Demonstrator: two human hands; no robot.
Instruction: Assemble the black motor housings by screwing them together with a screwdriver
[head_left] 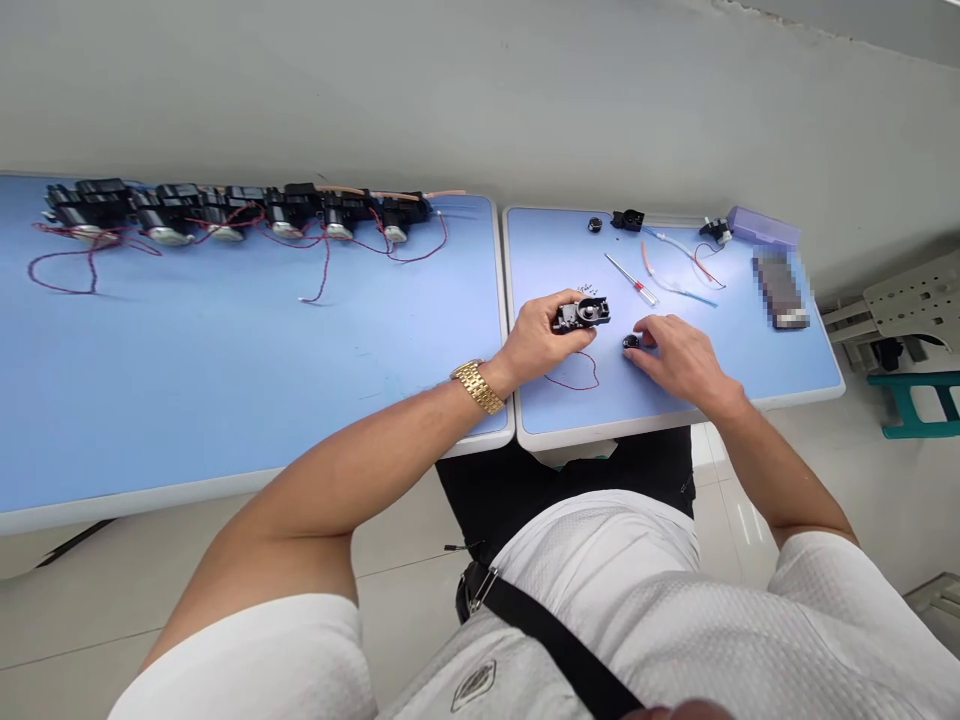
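Note:
My left hand (541, 338) grips a black motor-pump housing (582, 314) with a round opening that faces up, held over the right-hand table. A thin red wire (589, 380) hangs out below that hand onto the tabletop. To its right, my right hand (679, 360) has thumb and fingers closed around a small round black cap (631, 343) at the table surface. Several tiny screws (586, 290) lie just beyond the left hand. Past the right hand rests a screwdriver (632, 280) with a red and clear handle.
A row of several black pump units (285, 212) with red wires lines the left table's back edge. At the right table's back are a round black part (595, 225), a black housing piece (628, 219), clear tubing (679, 288), a small wired part (716, 231), a purple box (763, 228) and a phone (781, 290).

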